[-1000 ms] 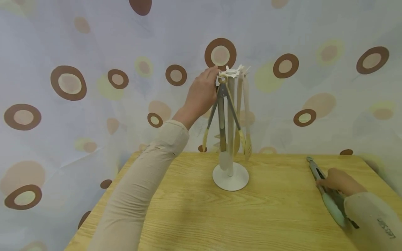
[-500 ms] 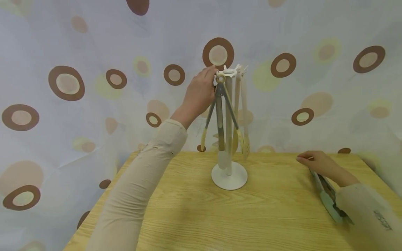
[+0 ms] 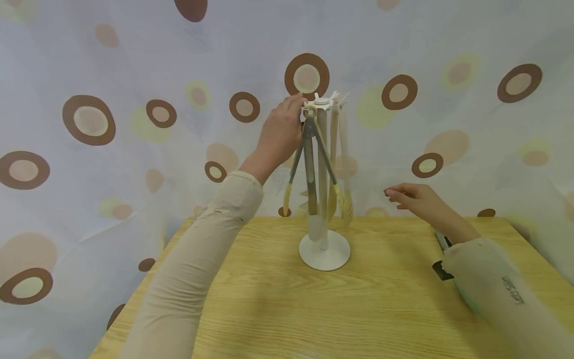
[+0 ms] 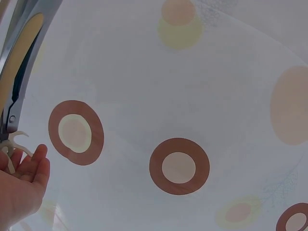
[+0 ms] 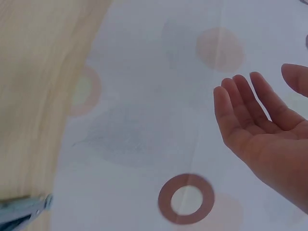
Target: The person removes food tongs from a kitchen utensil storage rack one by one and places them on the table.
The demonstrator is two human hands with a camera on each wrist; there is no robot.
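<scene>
At the top of a white utensil rack point(image 3: 325, 259), my left hand point(image 3: 279, 130) grips one of the hooks point(image 4: 21, 139). Beside those fingers hang grey tongs point(image 3: 324, 152) with yellow tips, their two arms spread. Behind them are other utensils, including a wooden spoon point(image 3: 333, 202) and a slotted turner point(image 3: 347, 209). My right hand point(image 3: 414, 202) is in the air right of the rack, holding nothing, its fingers loosely bent in the right wrist view. Below that arm, green-and-grey tongs point(image 3: 467, 296) lie on the table, partly hidden by the sleeve.
The wooden table point(image 3: 358, 309) reaches back to a cloth point(image 3: 188, 55) patterned with brown and yellow circles. A small black piece point(image 3: 443, 270) sits under the right wrist. The rack's round base stands toward the table's back middle.
My right hand has let go of the green-and-grey tongs, risen, and moved left toward the rack. The left hand stays at the rack's top. The head view has shifted slightly.
</scene>
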